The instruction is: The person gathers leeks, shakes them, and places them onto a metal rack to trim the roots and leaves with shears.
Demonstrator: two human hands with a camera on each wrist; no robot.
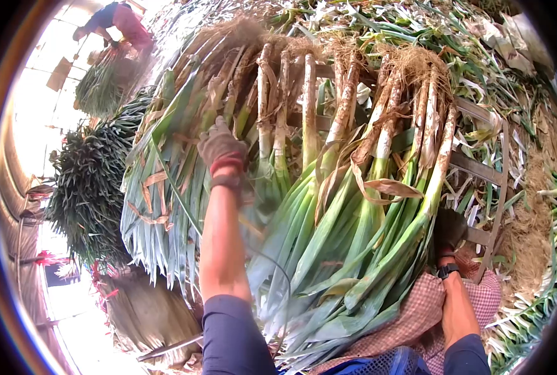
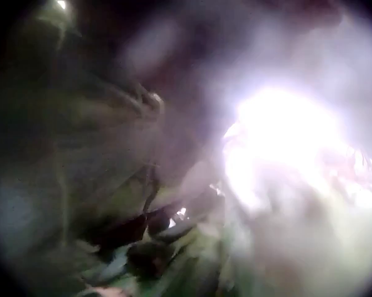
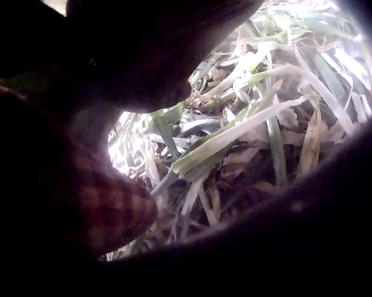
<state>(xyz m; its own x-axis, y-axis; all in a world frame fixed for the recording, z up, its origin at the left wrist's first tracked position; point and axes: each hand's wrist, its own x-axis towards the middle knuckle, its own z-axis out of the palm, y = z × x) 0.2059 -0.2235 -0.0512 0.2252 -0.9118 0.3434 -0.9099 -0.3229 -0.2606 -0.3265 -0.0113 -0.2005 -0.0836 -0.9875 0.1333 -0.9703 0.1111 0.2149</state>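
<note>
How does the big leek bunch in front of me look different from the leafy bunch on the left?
The front leeks show pale stalks and stringy roots; the left bunch shows mostly leaves. The front leeks' leaves are brighter green, while the left bunch's are darker. Both have long, narrow leaves.

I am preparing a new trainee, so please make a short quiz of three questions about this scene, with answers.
1. In the head view, where are the roots of the middle stalks?
a) at the upper ends
b) at the lower ends
c) halfway along

2. True or false: the checked cloth is nearer to the right hand than to the left hand.

3. Fill in: the cuff at the left wrist is coloured ____.

Key: 1 a; 2 true; 3 red
</note>
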